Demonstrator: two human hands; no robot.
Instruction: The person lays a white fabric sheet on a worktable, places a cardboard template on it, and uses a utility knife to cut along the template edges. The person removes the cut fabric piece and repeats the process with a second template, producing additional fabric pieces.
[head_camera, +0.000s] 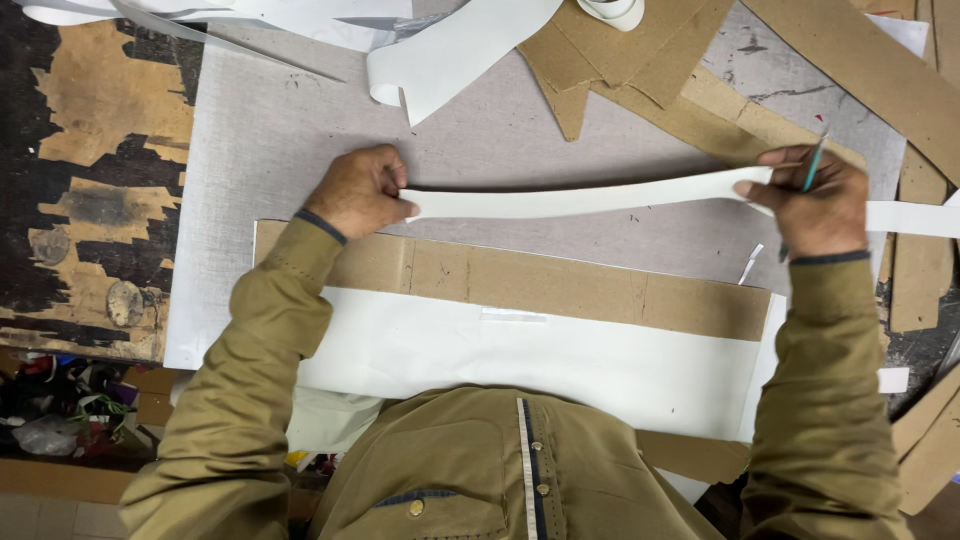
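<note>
Olive-khaki buttoned shirt, long sleeves, dark inner cuffs, striped placket.

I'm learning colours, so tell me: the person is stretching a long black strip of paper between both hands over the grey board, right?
Not quite. The head view shows the strip is white, not black. The left hand and right hand do hold it stretched over the grey board.

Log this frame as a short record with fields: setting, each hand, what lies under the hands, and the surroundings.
setting: worn worktable seen from above, covered by a grey board
left hand: pinches one end of a long white paper strip
right hand: holds the strip's other end, plus a thin teal tool
strip state: stretched flat between both hands, above the board
under hands: brown cardboard band on a white sheet
surroundings: cardboard offcuts and curled white strips at the far edge
</note>
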